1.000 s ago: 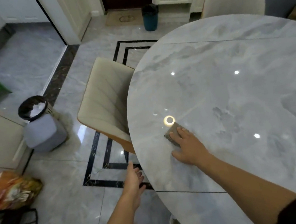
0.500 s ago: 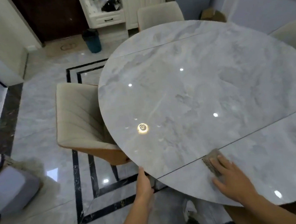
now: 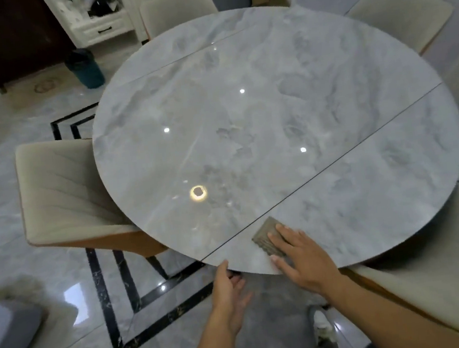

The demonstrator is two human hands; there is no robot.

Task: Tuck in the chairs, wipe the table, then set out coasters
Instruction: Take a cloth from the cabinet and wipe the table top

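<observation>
Wiping is the step in hand. The right hand (image 3: 302,259) lies flat, fingers straight, pressing a small brownish cloth (image 3: 266,236) onto the marble worktop (image 3: 244,110). It grasps nothing; the palm simply bears down. The cloth sits close to the near edge, just on the near side of the dark seam (image 3: 334,160) that crosses the top.

A second ago the cloth was further in, near the left edge beside the ring-shaped reflection (image 3: 198,193). Half a second ago it lay at the seam, and now it has crossed onto the near leaf. The stroke has thus been drawn back towards the person, and the left part appears covered.

The left hand (image 3: 229,290), which hung free below the top a second ago, now meets the near rim. Its thumb touches the edge and its fingers are loose and released beneath, clasping nothing.

The view has also swung to take in the whole round top. Four cream chairs show: one at the left edge (image 3: 63,191), one at the far edge (image 3: 176,6), one at the far right (image 3: 398,14) and one at the near right (image 3: 440,302). All look drawn close, so tucking in seems done.

Much of the right side probably awaits the cloth. No coasters are in view, so setting them out is not yet begun.
</observation>
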